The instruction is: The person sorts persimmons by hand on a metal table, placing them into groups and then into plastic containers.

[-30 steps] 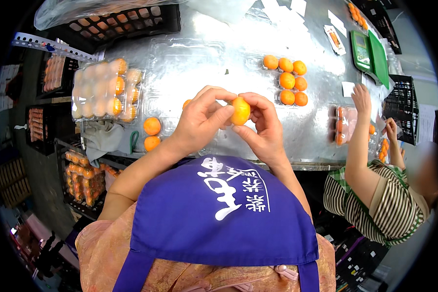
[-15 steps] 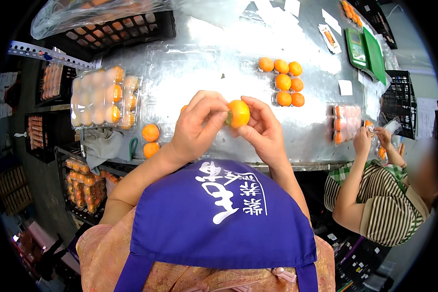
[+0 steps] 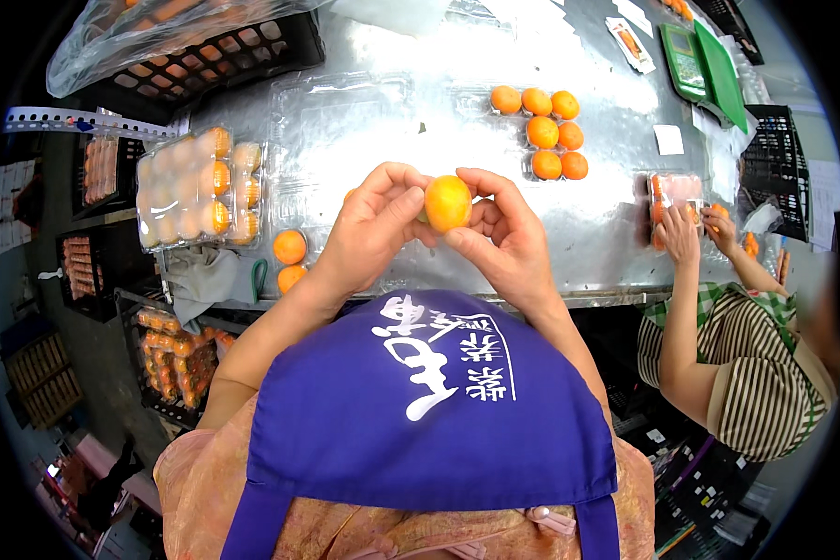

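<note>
A yellow-orange mandarin (image 3: 448, 203) is held up over the near part of the metal table, between my two hands. My left hand (image 3: 371, 229) is closed, its thumb and fingers against the fruit's left side. On the other side, the thumb and fingertips of my right hand (image 3: 506, 238) grip it. A small greenish bit shows at its left edge, too small to make out. Two loose mandarins (image 3: 289, 247) lie left of my left hand, and part of another peeks from behind that hand. Beyond my right hand, several mandarins (image 3: 543, 133) sit in rows in a clear tray.
Clear packs of mandarins (image 3: 182, 196) are stacked at the left, beside a grey cloth (image 3: 205, 280). An unfilled clear tray (image 3: 341, 103) lies ahead. A black crate (image 3: 215, 61) stands far left, a green scale (image 3: 695, 70) far right. A co-worker (image 3: 719, 364) handles a pack at right.
The mandarin has turned in my fingers and shows a fuller side. The co-worker's left hand has moved onto the pack at right. The whole view has shifted slightly.
</note>
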The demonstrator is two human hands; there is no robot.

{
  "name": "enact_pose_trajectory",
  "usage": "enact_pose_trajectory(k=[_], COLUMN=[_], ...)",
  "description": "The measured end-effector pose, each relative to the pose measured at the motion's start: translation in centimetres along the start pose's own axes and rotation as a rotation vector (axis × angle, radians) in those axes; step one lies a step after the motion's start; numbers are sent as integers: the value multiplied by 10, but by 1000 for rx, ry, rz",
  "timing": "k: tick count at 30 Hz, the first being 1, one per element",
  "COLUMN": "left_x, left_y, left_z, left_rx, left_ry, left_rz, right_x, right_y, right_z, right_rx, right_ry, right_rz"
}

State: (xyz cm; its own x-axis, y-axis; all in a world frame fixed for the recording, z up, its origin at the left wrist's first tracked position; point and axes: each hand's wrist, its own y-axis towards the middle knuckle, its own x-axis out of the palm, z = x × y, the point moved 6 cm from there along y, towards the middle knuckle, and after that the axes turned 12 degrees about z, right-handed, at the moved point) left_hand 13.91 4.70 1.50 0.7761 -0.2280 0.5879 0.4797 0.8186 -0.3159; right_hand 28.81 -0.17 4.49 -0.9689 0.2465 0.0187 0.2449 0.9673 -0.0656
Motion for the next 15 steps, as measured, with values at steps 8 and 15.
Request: enact_pose_trajectory(k=[8,15], left_x=[5,17], left_y=[-5,-15], left_z=[3,24], left_rx=[148,497], left_ry=[142,453], left_rz=[29,11], right_x=[4,-5], right_y=[-2,4], right_z=[-3,15], right_rx=[192,279], right_ry=[150,271], right_rz=[-27,-119])
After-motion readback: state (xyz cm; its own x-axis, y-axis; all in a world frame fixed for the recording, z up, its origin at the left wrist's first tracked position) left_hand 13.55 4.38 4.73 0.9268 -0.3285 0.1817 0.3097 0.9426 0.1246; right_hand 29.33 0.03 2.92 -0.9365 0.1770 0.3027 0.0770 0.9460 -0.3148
